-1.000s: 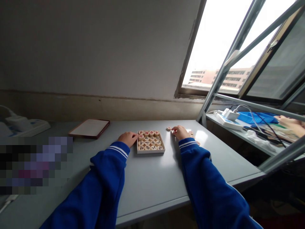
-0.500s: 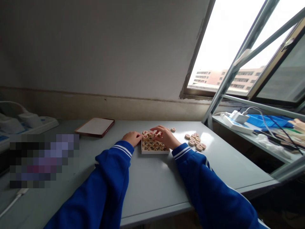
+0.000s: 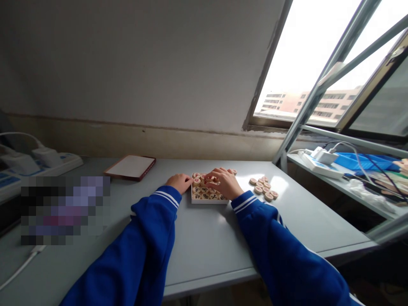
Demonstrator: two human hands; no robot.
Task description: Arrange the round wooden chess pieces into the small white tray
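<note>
A shallow white-sided box (image 3: 209, 202) stands on the desk, filled with rows of round wooden Chinese chess pieces (image 3: 196, 190) marked in red or black characters. My left hand (image 3: 180, 183) is closed at the box's left edge, its fingertips against the wall. Over the right half of the box reaches my right hand (image 3: 225, 182), fingers curved and apart, touching or just above the pieces; it covers several of them. No piece shows clearly between its fingers. To the right lies a loose group of more chess pieces (image 3: 264, 187).
The box lid (image 3: 130, 166) rests at the back left. Power strips (image 3: 65, 163) with plugs and a blurred-out object (image 3: 68, 210) occupy the left side. On the right, a metal frame (image 3: 295, 125) rises beside a shelf with a blue tray (image 3: 363, 161) and cables.
The view has shifted slightly. My right hand has flattened a little over the pieces, now partly covering the lone piece behind it. My left hand stays at the box's edge.
</note>
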